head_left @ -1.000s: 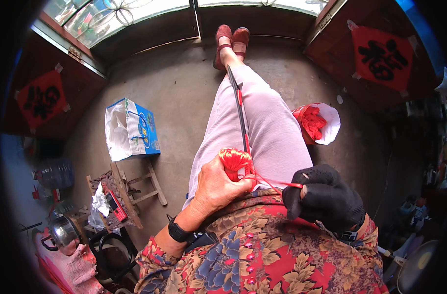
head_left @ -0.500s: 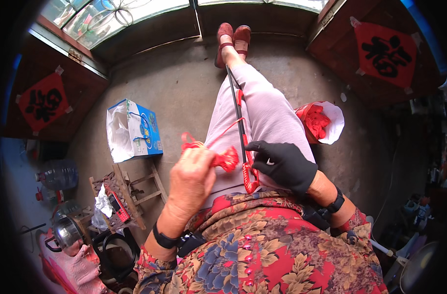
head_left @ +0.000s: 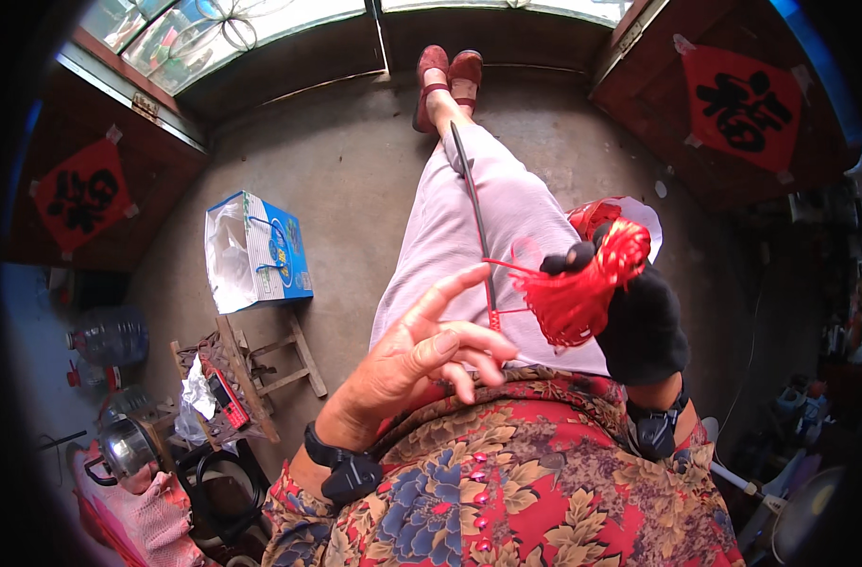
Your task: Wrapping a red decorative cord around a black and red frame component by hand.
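Observation:
My right hand [head_left: 646, 326], in a black glove, is closed on a loose bundle of shiny red cord [head_left: 573, 300] above my right thigh. Two red strands stretch left from the bundle to a thin dark rod [head_left: 474, 198] lying lengthwise over my legs. Red wrapping [head_left: 494, 322] covers part of the rod's near end; the rest is hidden behind my left hand. Bare, with its fingers spread, my left hand [head_left: 422, 364] is beside that near end and holds nothing. Its index fingertip is close to the upper strand; whether they touch I cannot tell.
A blue and white paper bag [head_left: 282, 250] stands on the floor at left, near a small wooden stool [head_left: 294, 364]. Beyond my right hand is a white-lined container [head_left: 646, 215] of red material, partly covered. Door panels with red paper signs [head_left: 745, 106] flank the far side.
The red cord bundle has passed from my left hand to my gloved right hand, which has risen and moved right. My left hand has opened beside the rod, whose far end has shifted slightly right.

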`<action>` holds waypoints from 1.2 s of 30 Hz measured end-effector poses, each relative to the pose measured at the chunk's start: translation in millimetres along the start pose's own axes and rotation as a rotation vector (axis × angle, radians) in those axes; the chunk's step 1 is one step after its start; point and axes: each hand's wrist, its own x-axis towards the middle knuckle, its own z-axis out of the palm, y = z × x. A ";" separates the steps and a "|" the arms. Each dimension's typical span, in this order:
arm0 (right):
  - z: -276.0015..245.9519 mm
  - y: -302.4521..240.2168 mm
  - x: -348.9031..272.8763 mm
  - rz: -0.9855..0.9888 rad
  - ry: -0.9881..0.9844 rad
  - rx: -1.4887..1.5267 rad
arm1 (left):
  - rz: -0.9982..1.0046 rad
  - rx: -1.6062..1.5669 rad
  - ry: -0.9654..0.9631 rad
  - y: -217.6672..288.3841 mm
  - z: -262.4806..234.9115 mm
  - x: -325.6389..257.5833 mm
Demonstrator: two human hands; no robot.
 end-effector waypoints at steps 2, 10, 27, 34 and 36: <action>11.8 -4.7 -8.7 0.027 -0.009 -0.027 | -0.063 -0.041 -0.030 -6.7 8.7 11.0; 10.1 8.4 -3.6 0.156 -0.041 -0.163 | -0.057 0.246 0.253 -3.6 13.4 11.1; -36.7 23.6 23.2 -0.037 0.088 -0.554 | 0.518 0.494 0.614 31.2 13.7 5.7; 29.6 -21.5 16.7 -0.364 -0.129 -0.842 | 0.502 0.568 0.559 33.5 31.6 7.6; 47.9 -7.2 18.0 -0.399 -0.257 -0.928 | 0.468 0.472 0.402 30.1 45.7 14.7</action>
